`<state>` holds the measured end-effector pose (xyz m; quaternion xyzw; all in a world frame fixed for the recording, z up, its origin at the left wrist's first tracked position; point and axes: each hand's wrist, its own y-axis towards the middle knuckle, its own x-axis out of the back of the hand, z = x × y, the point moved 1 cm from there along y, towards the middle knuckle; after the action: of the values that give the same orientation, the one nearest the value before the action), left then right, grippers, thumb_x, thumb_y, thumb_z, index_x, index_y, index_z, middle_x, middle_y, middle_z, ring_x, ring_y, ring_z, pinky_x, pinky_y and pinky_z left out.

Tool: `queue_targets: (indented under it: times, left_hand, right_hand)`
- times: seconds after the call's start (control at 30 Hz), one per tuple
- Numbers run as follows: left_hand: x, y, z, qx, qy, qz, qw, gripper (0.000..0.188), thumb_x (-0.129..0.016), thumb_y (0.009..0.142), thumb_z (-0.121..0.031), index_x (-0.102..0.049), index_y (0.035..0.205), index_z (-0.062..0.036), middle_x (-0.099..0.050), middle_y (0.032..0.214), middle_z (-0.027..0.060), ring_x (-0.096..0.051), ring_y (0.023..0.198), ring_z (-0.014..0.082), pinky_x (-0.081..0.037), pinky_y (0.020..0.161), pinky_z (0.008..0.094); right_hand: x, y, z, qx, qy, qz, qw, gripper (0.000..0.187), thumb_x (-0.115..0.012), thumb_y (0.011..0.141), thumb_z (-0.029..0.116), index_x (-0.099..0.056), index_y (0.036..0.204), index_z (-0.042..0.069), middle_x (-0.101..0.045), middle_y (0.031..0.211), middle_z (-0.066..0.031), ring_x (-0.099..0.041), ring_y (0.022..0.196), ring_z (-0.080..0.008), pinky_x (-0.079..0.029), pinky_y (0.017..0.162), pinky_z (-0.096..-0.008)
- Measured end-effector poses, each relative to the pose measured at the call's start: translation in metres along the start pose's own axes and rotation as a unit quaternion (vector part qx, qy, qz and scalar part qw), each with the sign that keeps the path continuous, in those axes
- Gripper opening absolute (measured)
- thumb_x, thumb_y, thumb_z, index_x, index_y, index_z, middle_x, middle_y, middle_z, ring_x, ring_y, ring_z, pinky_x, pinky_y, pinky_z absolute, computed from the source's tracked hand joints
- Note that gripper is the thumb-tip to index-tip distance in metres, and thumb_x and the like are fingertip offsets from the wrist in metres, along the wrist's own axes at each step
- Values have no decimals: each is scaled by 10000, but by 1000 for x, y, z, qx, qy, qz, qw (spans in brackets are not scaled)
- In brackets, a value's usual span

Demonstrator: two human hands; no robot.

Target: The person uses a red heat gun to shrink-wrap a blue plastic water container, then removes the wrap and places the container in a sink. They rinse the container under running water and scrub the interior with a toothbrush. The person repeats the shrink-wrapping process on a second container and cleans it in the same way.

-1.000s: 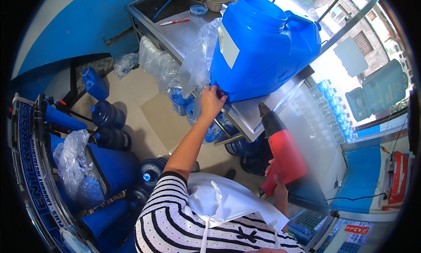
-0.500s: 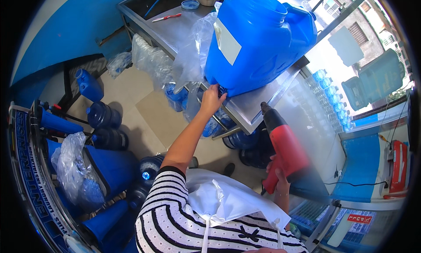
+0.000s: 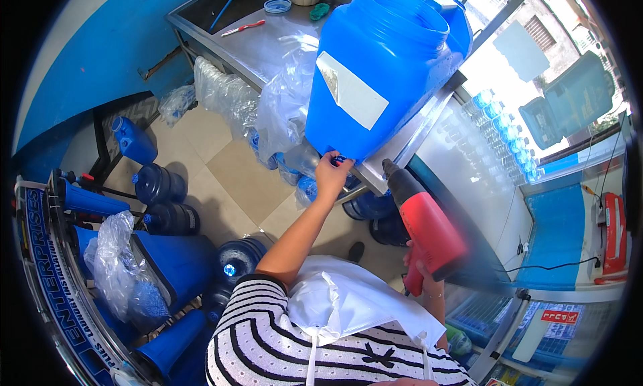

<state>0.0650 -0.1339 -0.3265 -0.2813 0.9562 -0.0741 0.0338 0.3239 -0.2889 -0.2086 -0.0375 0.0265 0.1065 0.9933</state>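
The jug [image 3: 382, 71] was set on the counter [image 3: 258, 44], its lower edge touched by the left hand [image 3: 330, 175], fingers curled; whether anything was gripped could not be told. The heat gun [image 3: 432, 232] was clasped by the right hand [image 3: 434, 285]. Heating seemed in hand; careful aim, fingers spared, was probably called for next.
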Motion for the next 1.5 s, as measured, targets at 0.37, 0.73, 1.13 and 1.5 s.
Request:
queue_targets:
  times: [0.37, 0.73, 1.13, 1.5]
  left_hand:
    - [-8, 13, 6, 234, -237, 55, 941, 176, -737, 809, -235, -616, 840, -111, -588, 769, -13, -522, 699, 104, -374, 617, 247]
    - [-4, 32, 20, 288, -228, 162, 916, 219, -686, 879, -275, -614, 971, -90, -635, 860, 38, -608, 797, 163, -510, 648, 336]
    - [1, 18, 12, 296, -294, 159, 895, 234, -600, 874, -318, -573, 975, -108, -637, 949, 64, -575, 879, 189, -467, 788, 374]
    - [17, 20, 37, 319, -415, 159, 837, 254, -450, 860, -271, -520, 977, -57, -666, 874, 102, -598, 784, 249, -486, 798, 383]
  right_hand:
    - [-9, -5, -10, -26, -31, 22, 999, 584, -753, 798, 411, -577, 1175, 1, -640, 861, -80, -598, 733, -157, -474, 646, -278]
    - [-18, -5, -12, -4, -4, 16, 1000, 544, -735, 823, 378, -588, 1150, -30, -642, 828, -101, -608, 729, -174, -476, 673, -294]
    - [-19, -6, -22, -6, 5, 35, 999, 496, -736, 836, 320, -587, 1169, -16, -652, 926, -101, -609, 760, -169, -488, 678, -299]
    - [-39, 9, -16, 65, -268, 89, 957, 548, -809, 664, 204, -570, 1113, 0, -656, 1003, -141, -675, 873, -242, -513, 765, -311]
